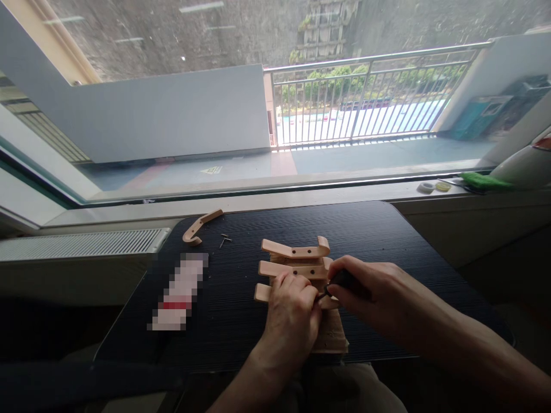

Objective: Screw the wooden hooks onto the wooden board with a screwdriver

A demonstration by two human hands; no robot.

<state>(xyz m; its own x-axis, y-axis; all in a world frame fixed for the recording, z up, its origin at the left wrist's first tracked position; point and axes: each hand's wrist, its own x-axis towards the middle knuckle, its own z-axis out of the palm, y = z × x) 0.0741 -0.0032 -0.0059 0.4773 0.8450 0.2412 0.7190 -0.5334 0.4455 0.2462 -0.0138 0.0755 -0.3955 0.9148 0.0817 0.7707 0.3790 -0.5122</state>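
A wooden board (331,337) lies on the dark table with three curved wooden hooks across it. The farthest hook (279,248) and the middle hook (279,269) each show two dark holes or screw heads. My left hand (293,310) is closed over the nearest hook (260,292), pressing it against the board; its middle is hidden under my fingers. In my right hand (370,281) is a screwdriver with a black handle (343,279), its shaft slanting down to the nearest hook beside my left fingers. The tip cannot be made out.
Another wooden hook (188,234) lies loose at the table's far left, with several small screws (224,238) nearby. A pixelated pale item (183,287) is on the left. Beyond the dark table (365,229) are a windowsill, tape rolls (426,187) and a green cloth-like item (484,182).
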